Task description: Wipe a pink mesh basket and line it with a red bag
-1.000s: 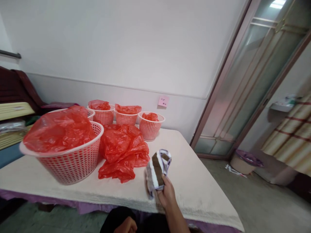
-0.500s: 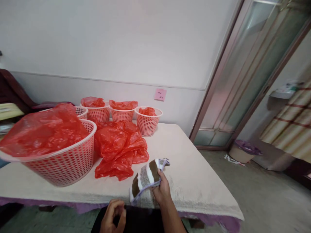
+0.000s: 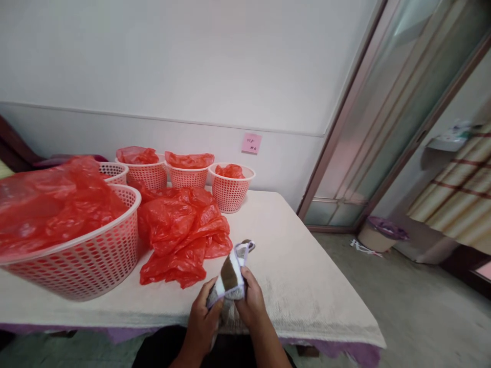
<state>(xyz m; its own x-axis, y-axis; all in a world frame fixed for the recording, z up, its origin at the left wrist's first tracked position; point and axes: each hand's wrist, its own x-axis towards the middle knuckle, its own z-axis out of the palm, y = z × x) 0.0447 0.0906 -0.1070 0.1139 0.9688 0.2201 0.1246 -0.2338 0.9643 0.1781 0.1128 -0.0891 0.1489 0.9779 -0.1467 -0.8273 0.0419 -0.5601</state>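
Cloth (image 3: 229, 273): brown, white and grey stripes with a purple edge, right in the action at lower centre of the frame, its looped tip pointing up and right.
Left hand (image 3: 204, 313): clamped on the lower left end of the cloth, thumb on top.
Right hand (image 3: 251, 300): gripping the other side, so both hands are on the one piece, a narrow gap between them.
Tabletop (image 3: 307, 271): pale and textured, running across the lower half, purple fabric (image 3: 123, 334) hanging below its front edge.
Red plastic heap (image 3: 184, 230): crumpled and shiny, left of centre, just beyond the cloth and apart from it.
Large basket (image 3: 99, 255): perforated pink, filling the left side, red plastic film (image 3: 65, 204) billowing over its rim.
Back row: three small baskets (image 3: 231, 196) near the wall (image 3: 184, 66), red plastic showing in each, and a fourth basket (image 3: 116, 171) peeking out behind the large one.
Pink note (image 3: 251, 143): up on the wall, above and right of the row, its writing too small to read.
Right side: sliding door (image 3: 368, 122), striped curtain (image 3: 454, 197), and a purple-lined bin (image 3: 376, 239) on the floor (image 3: 418, 306).
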